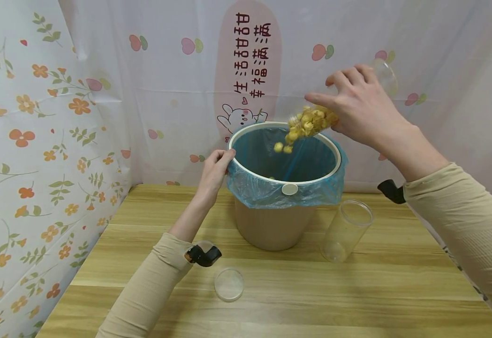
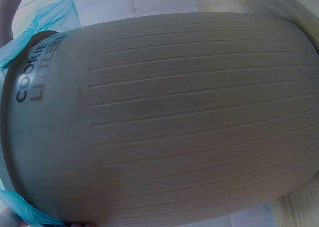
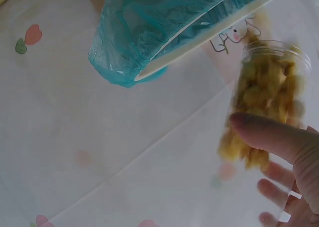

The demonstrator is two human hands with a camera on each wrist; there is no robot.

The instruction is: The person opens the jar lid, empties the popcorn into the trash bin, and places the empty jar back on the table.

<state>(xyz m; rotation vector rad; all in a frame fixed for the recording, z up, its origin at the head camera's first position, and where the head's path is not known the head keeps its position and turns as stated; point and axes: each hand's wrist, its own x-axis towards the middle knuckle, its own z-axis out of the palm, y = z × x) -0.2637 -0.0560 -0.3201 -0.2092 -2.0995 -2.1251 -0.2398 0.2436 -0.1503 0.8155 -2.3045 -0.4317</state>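
Note:
My left hand [image 1: 216, 170] grips the rim of a beige trash bin [image 1: 267, 227] on its left side, where a blue liner bag [image 1: 254, 190] folds over the edge. Above the bin's right side, my right hand [image 1: 361, 105] holds a clear jar [image 3: 271, 87] tipped mouth-down toward the opening. Small yellow pieces like dried flower buds [image 1: 309, 123] pour from it, and a couple are in mid-air over the bin. In the right wrist view the thumb lies across the jar, with more buds inside. The left wrist view is filled by the bin's ribbed wall [image 2: 199, 112].
An uncovered clear jar [image 1: 347, 232] stands on the wooden table [image 1: 313, 300] right of the bin. A round clear lid [image 1: 229, 284] lies in front, near the left forearm. Printed curtains [image 1: 165, 94] hang behind and to the left.

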